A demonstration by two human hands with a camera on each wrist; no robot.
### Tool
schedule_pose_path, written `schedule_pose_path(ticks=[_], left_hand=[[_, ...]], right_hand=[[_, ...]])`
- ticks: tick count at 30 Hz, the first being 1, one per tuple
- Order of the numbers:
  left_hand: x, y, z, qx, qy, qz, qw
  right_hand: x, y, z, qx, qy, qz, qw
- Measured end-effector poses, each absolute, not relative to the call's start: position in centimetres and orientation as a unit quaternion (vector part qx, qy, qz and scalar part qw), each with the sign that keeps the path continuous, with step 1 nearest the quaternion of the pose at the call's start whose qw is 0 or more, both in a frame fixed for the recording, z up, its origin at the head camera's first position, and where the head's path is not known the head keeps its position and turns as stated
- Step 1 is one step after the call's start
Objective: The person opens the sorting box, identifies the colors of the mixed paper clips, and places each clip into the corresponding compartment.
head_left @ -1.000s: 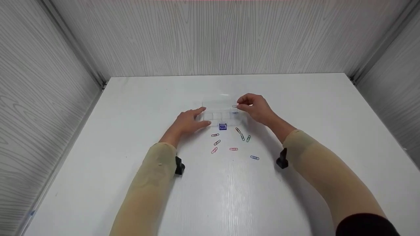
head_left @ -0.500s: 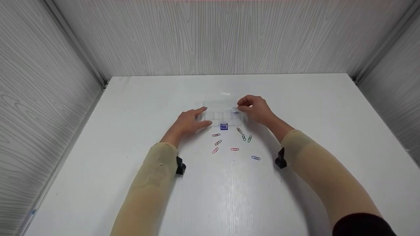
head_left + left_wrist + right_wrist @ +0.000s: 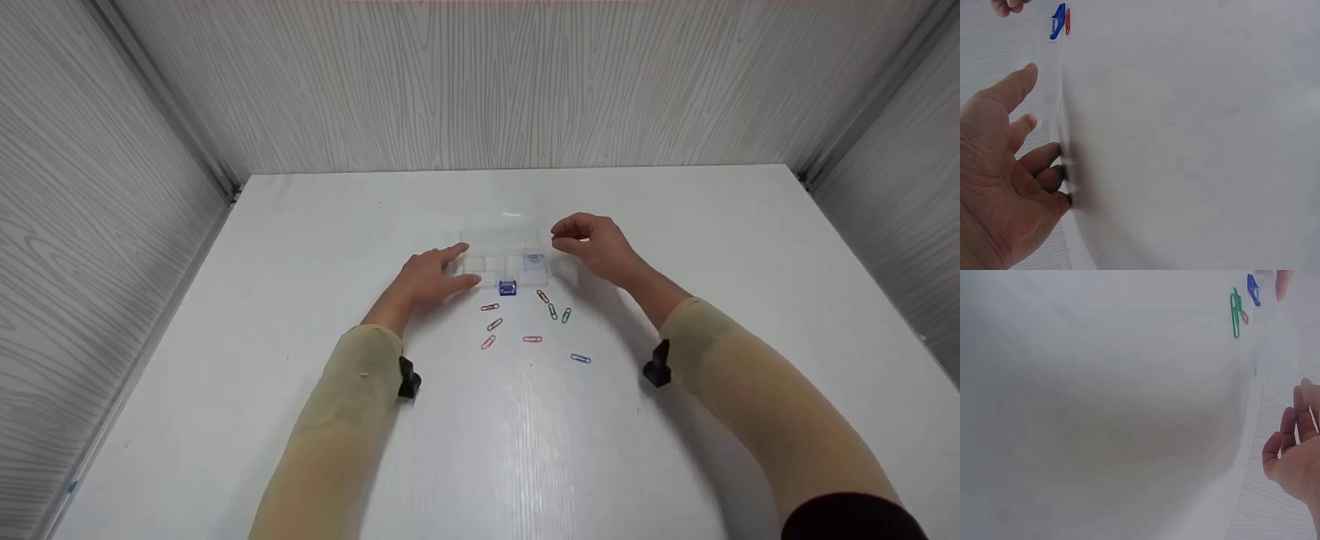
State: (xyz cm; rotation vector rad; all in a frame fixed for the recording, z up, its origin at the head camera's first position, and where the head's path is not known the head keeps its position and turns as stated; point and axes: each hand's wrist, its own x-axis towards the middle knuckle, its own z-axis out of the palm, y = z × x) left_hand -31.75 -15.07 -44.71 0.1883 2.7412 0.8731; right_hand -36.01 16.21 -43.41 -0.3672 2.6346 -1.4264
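Observation:
A clear compartment box lies with its lid folded back and a blue latch at its front. Its right back compartment contains a blue-looking paperclip. My left hand rests at the box's left end, thumb and index finger spread and touching it. My right hand hovers just off the box's right side, fingers loosely bent, nothing seen between them. In the right wrist view, that hand also shows no clip. The left hand appears in its own wrist view with other fingers bent.
Several loose paperclips lie in front of the box, including a red one, a green one and a blue one. The white table meets a wood-grain panel at the back, with side panels left and right.
The right hand has drawn a little to the right, away from the box. The paperclip it pinched earlier is no longer seen at its fingertips. The left hand stays at the box.

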Motion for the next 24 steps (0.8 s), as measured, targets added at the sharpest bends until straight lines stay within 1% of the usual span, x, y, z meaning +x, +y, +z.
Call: schedule_pose_path(ticks=[5,15,24], left_hand=[[-31.9,-15.4,-44.7,0.061,0.941,0.306,0.126],[-32.1,-16.1,-45.0,0.065,0.941,0.303,0.133],[-32.5,-16.5,-45.3,0.069,0.941,0.308,0.121]], right_hand=[[-35.2,17.3,-42.8,-0.132,0.865,-0.480,0.065],[-32.5,19.0,-42.1,-0.175,0.853,-0.485,0.077],[-30.1,20.7,-42.7,-0.217,0.854,-0.461,0.107]])
